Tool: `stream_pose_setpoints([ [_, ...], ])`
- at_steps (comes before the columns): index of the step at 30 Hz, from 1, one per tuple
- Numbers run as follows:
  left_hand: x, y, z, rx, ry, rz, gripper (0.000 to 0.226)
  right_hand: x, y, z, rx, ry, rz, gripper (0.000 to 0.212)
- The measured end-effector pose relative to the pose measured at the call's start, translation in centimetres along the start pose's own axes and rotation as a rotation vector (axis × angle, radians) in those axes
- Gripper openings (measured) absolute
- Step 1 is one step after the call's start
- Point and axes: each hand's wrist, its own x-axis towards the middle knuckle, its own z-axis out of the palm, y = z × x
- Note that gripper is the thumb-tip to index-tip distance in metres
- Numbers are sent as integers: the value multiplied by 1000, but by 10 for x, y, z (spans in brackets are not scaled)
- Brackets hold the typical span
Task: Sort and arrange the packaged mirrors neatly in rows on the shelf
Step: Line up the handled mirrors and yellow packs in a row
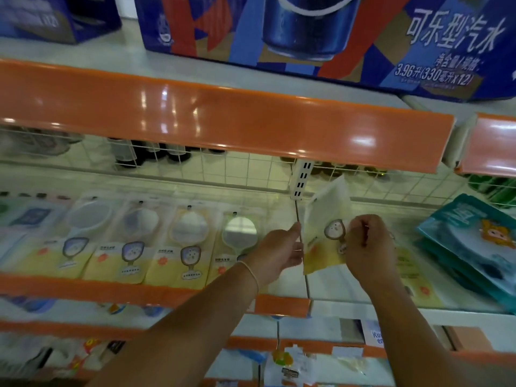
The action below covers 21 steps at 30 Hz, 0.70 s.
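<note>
Several packaged hand mirrors (184,241) lie side by side in a row on the white shelf (279,210), each in a clear bag with a yellow card. Both hands hold one more packaged mirror (324,219) upright above the shelf, just right of the metal divider rod. My left hand (279,252) holds its left edge with the thumb up. My right hand (368,244) grips its right side with curled fingers. Another yellow mirror pack (413,269) lies on the shelf under my right hand, partly hidden.
Teal packets (472,247) are stacked at the right end of the shelf. A wire grid (251,169) backs the shelf, with dark bottles behind it. The orange rail (223,118) of the upper shelf overhangs; a blue drinks carton (307,32) stands on top.
</note>
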Motion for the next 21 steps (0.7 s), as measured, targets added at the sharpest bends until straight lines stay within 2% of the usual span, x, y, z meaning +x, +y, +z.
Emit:
stream_pose_setpoints([
  [2, -1, 2, -9, -242, -36, -68, 39, -2, 2, 4, 132, -85, 21, 16],
  [4, 0, 0, -19, -413, -16, -64, 42, -7, 2, 6, 213, -180, 32, 20],
  [6, -1, 2, -24, -483, 48, -27, 38, -14, 5, 9, 273, -233, 40, 23],
  [9, -1, 2, -33, -257, 241, 94, 28, -21, 9, 16, 467, -290, 125, 25],
  [11, -3, 2, -40, -108, 312, 184, 28, -24, 11, 17, 521, -379, 160, 26],
  [13, -7, 4, -49, -13, 335, 253, 26, -24, 14, 17, 547, -473, 204, 47],
  [14, -10, 5, -53, 34, 354, 276, 26, -23, 13, 17, 588, -504, 247, 50],
  [18, -18, 6, -57, 251, 365, 344, 33, -21, 12, 27, 627, -625, 356, 39],
  [21, -21, -1, -55, 397, 346, 360, 36, -23, 7, 39, 577, -579, 342, 27],
])
